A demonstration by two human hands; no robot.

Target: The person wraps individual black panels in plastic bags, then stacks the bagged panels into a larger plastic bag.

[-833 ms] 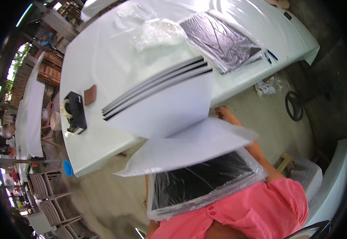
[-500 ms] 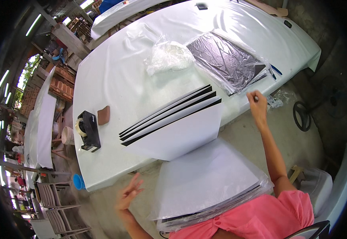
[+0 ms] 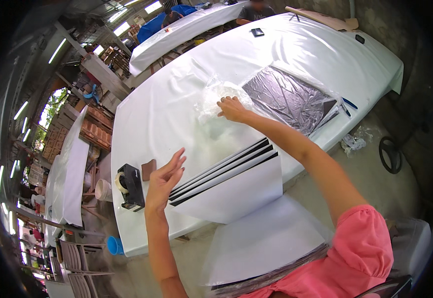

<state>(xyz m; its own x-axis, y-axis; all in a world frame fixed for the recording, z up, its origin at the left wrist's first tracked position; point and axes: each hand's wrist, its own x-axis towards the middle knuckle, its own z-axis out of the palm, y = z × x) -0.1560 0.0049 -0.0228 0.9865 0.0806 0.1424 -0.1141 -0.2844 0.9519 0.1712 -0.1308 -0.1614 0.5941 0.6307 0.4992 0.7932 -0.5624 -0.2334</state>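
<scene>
A stack of white boards with black faces (image 3: 236, 191) leans upright at the table's near edge, fanned along its top. My left hand (image 3: 163, 181) is raised beside its left end, fingers apart and holding nothing. Beyond the boards, my right hand (image 3: 234, 109) reaches over a crumpled heap of clear plastic (image 3: 211, 99). Its fingers are bent with a gap at the thumb, and I cannot tell whether they touch the plastic. On my lap lies another white sheet stack (image 3: 266, 243) with clear plastic at its edge. Plastic-wrapped dark sheets (image 3: 288, 97) lie right of the heap.
A black tape dispenser (image 3: 129, 187) and a brown block (image 3: 148, 169) stand at the left of the white-covered table (image 3: 142, 119). Blue pens (image 3: 349, 104) lie near the right edge. A blue bucket (image 3: 114, 245) is on the floor, left. People (image 3: 255, 11) are at the far side.
My right hand has swung from the table's right edge across to the plastic heap, its fingers loosening. My left hand has risen from beside my lap to the boards' left end. The view has shifted.
</scene>
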